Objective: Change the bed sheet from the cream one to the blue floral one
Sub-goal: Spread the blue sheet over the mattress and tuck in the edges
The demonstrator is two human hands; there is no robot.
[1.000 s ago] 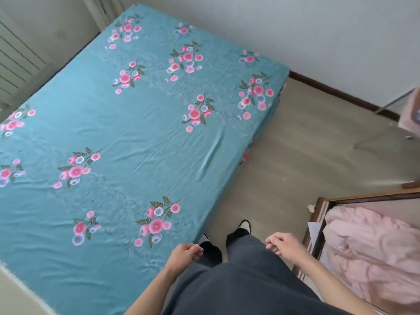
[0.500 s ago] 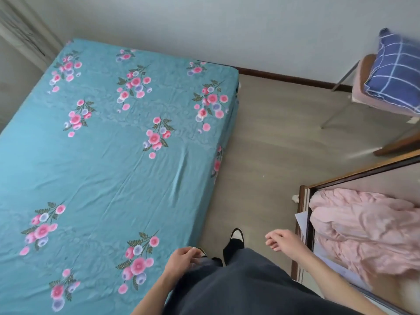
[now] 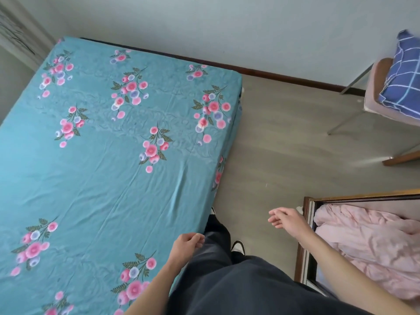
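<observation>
- Head view: one blue floral sheet (image 3: 95, 178) lies spread flat over the bed, covering the top and hanging down the near side edge. It fills the left and middle of the view.
- Left hand (image 3: 185, 246) hangs at the bed's near side edge, just beside the sheet's fold; whether it touches the cloth cannot be told. Its fingers (image 3: 197, 241) are loosely curled and hold nothing.
- Right hand (image 3: 285, 220) is out over the floor (image 3: 284, 144), well apart from the sheet, between the bed and a wooden frame (image 3: 305, 235). Its fingers are relaxed, slightly apart, holding nothing.
- One pink bundle of cloth (image 3: 368, 244) lies crumpled inside the wooden frame at right, just beside the right forearm.
- One chair (image 3: 375, 103) stands at upper right, near the wall, with one blue checked pillow (image 3: 404, 76) resting on its seat.
- Two hands, two shoes: one shoe (image 3: 238, 246) shows clearly between the dark trouser legs, the other (image 3: 213, 210) peeps out at the bed's edge.
- Eleven or so flower sprays are printed across the sheet's top; those at the edges are cut off.
</observation>
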